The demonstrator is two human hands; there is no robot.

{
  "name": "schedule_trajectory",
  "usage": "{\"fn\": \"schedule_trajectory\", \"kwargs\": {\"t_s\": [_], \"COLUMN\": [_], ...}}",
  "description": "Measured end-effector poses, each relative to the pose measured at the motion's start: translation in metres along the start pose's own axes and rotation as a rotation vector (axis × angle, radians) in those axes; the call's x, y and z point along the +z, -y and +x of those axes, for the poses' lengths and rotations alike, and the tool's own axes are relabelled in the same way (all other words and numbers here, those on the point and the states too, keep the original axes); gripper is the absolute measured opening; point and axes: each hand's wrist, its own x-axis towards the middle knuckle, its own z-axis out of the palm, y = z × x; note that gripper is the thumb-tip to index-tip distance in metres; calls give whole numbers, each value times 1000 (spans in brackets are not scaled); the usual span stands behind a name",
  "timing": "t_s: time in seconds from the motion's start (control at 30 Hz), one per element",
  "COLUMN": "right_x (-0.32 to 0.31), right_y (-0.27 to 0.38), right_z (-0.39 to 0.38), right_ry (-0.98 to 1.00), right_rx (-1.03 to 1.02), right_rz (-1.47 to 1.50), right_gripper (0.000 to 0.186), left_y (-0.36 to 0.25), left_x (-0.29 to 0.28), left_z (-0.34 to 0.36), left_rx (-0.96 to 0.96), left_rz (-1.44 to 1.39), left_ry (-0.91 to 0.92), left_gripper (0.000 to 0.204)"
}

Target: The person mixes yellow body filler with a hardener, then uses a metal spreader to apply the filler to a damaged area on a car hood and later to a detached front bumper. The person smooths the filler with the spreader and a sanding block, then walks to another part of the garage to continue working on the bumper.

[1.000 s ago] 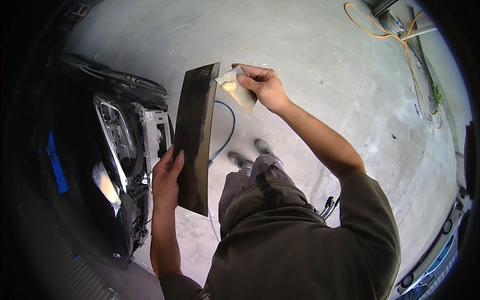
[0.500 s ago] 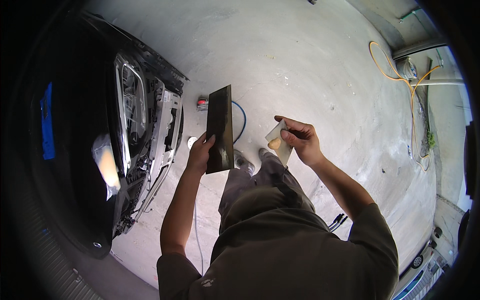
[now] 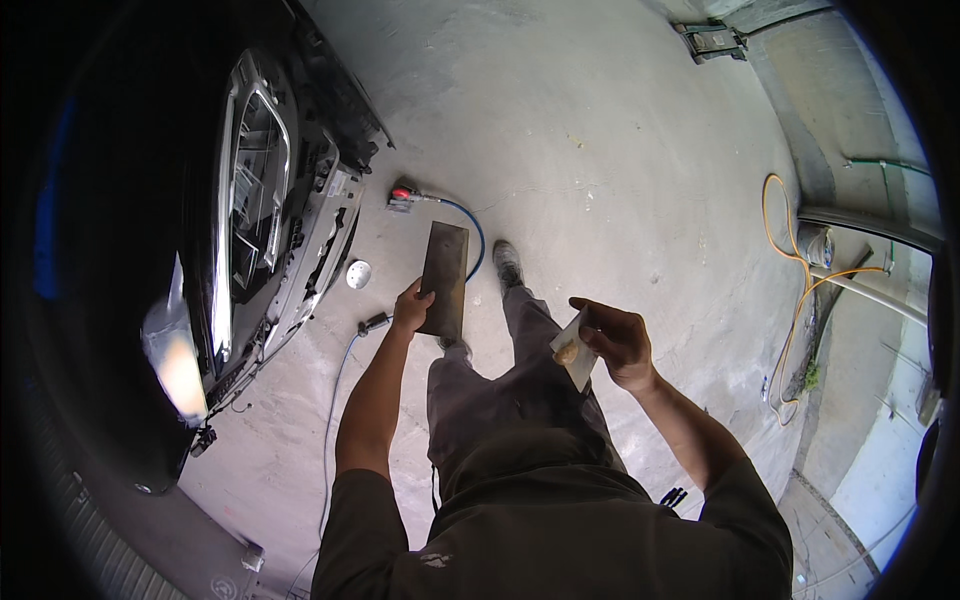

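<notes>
My left hand [image 3: 411, 307] grips the lower left edge of a dark, flat rectangular board [image 3: 446, 270], its thumb lying on the face. My right hand [image 3: 624, 350] pinches a pale, flat putty spreader [image 3: 579, 373] between thumb and fingers. A lump of beige putty [image 3: 567, 354] sits on the spreader, apart from the board. Left of me stands a black car with its front trim off, showing a headlight [image 3: 262, 180]. On its dark body panel is a sanded patch [image 3: 178, 365], pale in the middle.
A red-topped sander [image 3: 402, 196] lies on the floor with a blue hose [image 3: 479, 235]. Nearby is a white disc [image 3: 359, 274]. A grey hose [image 3: 333, 420] crosses the floor at lower left. Along the right wall are an orange hose [image 3: 799, 300] and a bucket [image 3: 817, 245].
My view has shifted over the floor and one foot is now stepped forward. Both hands keep their hold; the board and spreader sit slightly lower in view.
</notes>
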Motion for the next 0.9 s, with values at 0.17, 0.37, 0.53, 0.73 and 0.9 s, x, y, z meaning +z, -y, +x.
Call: {"fn": "schedule_trajectory", "kwargs": {"t_s": [0.17, 0.37, 0.53, 0.73, 0.9], "right_x": [-40, -48, -34, 8, 41], "right_y": [30, 72, 113, 153, 168], "right_z": [57, 100, 121, 141, 155], "right_ry": [137, 244, 284, 292, 218], "right_rx": [12, -70, -124, -227, -271], "right_rz": [-134, -171, -287, -251, -251], "right_gripper": [42, 40, 40, 20, 21], "left_y": [-19, -19, -49, -200, -357], "left_x": [-22, -16, 8, -10, -115], "left_z": [45, -18, -108, -195, -251], "left_rx": [-131, -98, 4, 266, 647], "left_rz": [546, 477, 153, 68, 368], "left_ry": [-411, -419, -433, -544, -777], "left_gripper": [89, 67, 46, 31, 20]}}
